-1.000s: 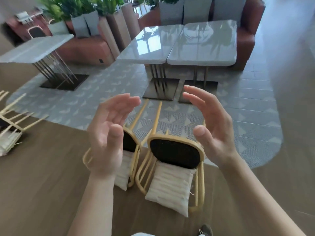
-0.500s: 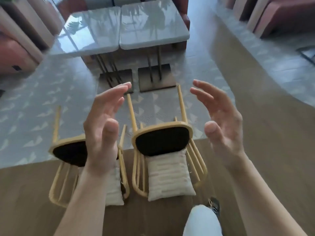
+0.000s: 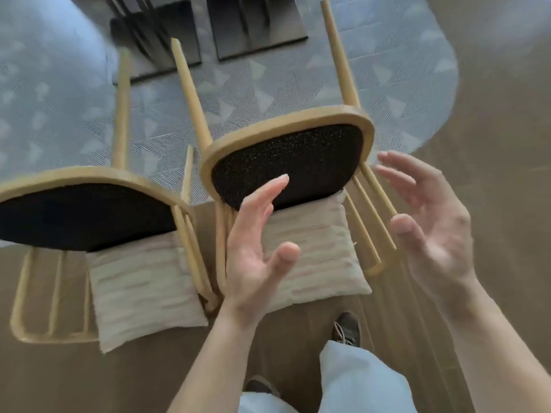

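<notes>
Now, left hand [image 3: 253,251]: fingers straight and apart, holding nothing, over the cushion [image 3: 322,248].
Right hand [image 3: 432,222]: fingers loosely spread, empty, beside the spindles [image 3: 369,222].
Chair [image 3: 298,156]: lying on its back on the floor [image 3: 492,144], legs pointing away.

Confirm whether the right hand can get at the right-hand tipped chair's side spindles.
Probably yes. The right hand hovers open just beside the chair and its side spindles, with nothing between them; the cushion lies further left.
</notes>
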Demonstrator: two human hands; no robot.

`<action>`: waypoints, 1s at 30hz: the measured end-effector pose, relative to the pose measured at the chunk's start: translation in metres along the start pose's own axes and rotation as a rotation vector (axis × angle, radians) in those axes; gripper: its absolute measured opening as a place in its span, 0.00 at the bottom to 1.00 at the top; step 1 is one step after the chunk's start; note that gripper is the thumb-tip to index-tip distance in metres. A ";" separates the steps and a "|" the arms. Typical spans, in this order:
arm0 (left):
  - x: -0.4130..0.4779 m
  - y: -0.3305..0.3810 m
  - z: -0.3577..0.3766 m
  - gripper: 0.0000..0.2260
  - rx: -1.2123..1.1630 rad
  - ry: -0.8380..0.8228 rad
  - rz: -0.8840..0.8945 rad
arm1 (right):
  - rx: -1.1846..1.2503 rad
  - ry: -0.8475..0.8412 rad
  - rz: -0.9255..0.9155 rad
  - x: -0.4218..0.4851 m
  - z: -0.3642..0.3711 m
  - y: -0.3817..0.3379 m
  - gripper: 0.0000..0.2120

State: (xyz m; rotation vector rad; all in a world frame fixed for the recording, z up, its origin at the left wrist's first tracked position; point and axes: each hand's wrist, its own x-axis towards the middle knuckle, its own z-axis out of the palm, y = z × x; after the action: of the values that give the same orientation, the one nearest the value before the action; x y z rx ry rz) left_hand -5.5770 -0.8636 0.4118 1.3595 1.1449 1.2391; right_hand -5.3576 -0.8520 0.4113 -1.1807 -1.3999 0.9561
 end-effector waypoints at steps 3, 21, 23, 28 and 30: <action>-0.002 -0.135 0.003 0.37 0.062 0.025 -0.069 | -0.094 0.003 0.104 -0.013 0.007 0.135 0.36; -0.038 -0.530 -0.008 0.43 0.482 0.180 -0.183 | -0.281 -0.154 0.300 -0.072 0.037 0.533 0.51; -0.043 -0.533 -0.014 0.46 0.401 0.183 -0.242 | -0.156 -0.157 0.398 -0.069 0.030 0.538 0.53; -0.065 -0.542 -0.026 0.49 -0.108 0.148 -0.491 | -0.054 -0.115 0.569 -0.072 0.022 0.547 0.54; -0.065 -0.542 -0.023 0.49 -0.103 0.173 -0.503 | -0.077 -0.092 0.569 -0.072 0.026 0.547 0.52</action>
State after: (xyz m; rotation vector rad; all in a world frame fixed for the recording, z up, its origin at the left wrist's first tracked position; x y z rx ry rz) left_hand -5.6276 -0.8594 -0.1328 0.8258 1.4153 1.0391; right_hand -5.2936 -0.8103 -0.1358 -1.6568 -1.1957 1.3696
